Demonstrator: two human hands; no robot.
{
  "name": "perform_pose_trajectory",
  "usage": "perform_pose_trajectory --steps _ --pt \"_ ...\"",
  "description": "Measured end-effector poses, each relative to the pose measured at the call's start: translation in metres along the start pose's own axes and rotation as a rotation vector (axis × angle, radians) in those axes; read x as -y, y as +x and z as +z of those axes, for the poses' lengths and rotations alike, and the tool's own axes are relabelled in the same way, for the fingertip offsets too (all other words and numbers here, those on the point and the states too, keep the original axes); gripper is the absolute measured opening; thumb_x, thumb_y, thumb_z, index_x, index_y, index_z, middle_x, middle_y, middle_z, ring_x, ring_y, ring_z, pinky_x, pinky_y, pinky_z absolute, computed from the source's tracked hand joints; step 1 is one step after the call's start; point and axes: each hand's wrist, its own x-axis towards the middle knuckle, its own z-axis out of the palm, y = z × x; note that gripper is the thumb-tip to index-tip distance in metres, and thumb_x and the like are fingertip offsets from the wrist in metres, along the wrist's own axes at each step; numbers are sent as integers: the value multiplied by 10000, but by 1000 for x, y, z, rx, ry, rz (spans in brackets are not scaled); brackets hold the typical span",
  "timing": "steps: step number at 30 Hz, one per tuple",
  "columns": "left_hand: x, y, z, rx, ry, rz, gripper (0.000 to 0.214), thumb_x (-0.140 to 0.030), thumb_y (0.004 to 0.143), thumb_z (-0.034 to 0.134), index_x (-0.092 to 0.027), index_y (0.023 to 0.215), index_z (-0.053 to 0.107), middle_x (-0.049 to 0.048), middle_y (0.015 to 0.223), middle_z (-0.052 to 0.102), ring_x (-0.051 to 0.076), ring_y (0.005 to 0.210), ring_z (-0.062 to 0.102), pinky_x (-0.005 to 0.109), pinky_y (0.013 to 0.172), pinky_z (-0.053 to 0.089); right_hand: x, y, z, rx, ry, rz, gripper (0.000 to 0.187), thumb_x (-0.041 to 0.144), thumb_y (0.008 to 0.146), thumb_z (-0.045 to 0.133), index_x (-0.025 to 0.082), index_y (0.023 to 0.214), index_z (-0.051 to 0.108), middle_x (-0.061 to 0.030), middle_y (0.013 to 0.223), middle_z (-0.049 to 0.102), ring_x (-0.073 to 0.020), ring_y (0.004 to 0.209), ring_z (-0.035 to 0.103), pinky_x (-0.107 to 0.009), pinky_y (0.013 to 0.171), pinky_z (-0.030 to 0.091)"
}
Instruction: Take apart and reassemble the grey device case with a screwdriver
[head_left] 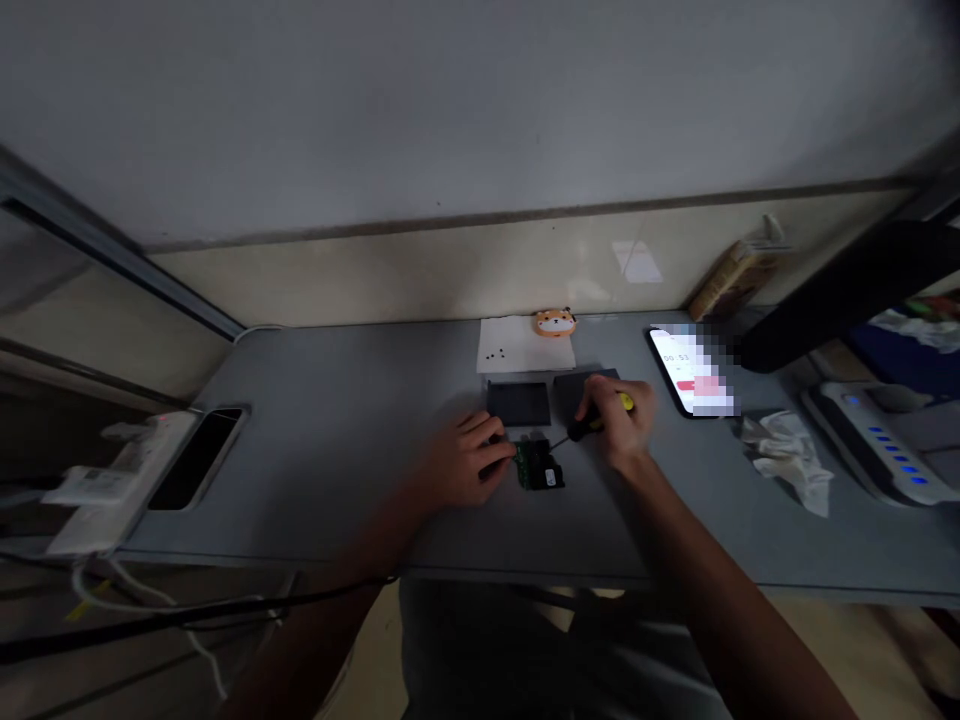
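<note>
A small dark circuit board (538, 466) with a green strip on its left and a white label lies on the grey table. My left hand (469, 460) is closed with fingertips at the board's left edge. In my right hand (619, 415) is a screwdriver with a black and yellow handle (628, 402); its thin shaft (559, 442) slants down to the board's upper right. Beyond the board lie a dark rectangular shell (518, 404) and a second dark flat piece (576, 385), partly covered by my right hand.
White paper (517, 345) bears several tiny dark screws and an orange animal-faced case (556, 322). To the right are a lit phone (691, 370), crumpled tissue (787, 458) and a device with blue lights (877, 440). Another phone (199, 458) and a power strip (124, 480) lie left.
</note>
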Motion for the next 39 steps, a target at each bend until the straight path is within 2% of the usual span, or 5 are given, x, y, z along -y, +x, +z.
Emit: perform_pose_trajectory --steps 11,18,22,31,39 --pt "-1 2 -2 19 -203 -147 193 -198 1009 469 -201 905 632 59 884 652 189 844 609 329 796 507 -5 2 -6 -133 50 20 510 402 899 476 243 418 539 -12 422 521 -140 447 488 -297 477 370" --pt "9 -3 -4 -109 -201 -330 315 -311 1071 350 -224 943 624 52 890 659 193 857 611 333 822 511 4 -2 1 34 -34 -73 516 385 912 470 240 417 502 7 426 522 -125 421 485 -283 475 390" --pt "8 -3 -7 -91 -172 -291 317 -280 1060 351 -222 990 654 61 913 680 205 886 622 359 868 512 3 -5 3 43 -18 -85 515 368 920 469 238 425 519 2 431 543 -128 422 498 -289 481 390" --pt "4 -5 -10 27 -85 -151 235 -330 953 558 -208 1119 671 95 1049 681 244 980 648 404 918 512 -2 0 -1 -164 95 26 486 386 870 488 246 407 544 -14 432 523 -144 464 500 -301 490 371" --pt "-15 2 10 135 -10 -83 777 -730 863 632 -189 1419 578 143 1284 671 318 1136 590 458 974 452 -16 7 -8 -325 173 4 456 297 868 501 238 417 529 -1 414 465 -130 442 432 -305 487 328"
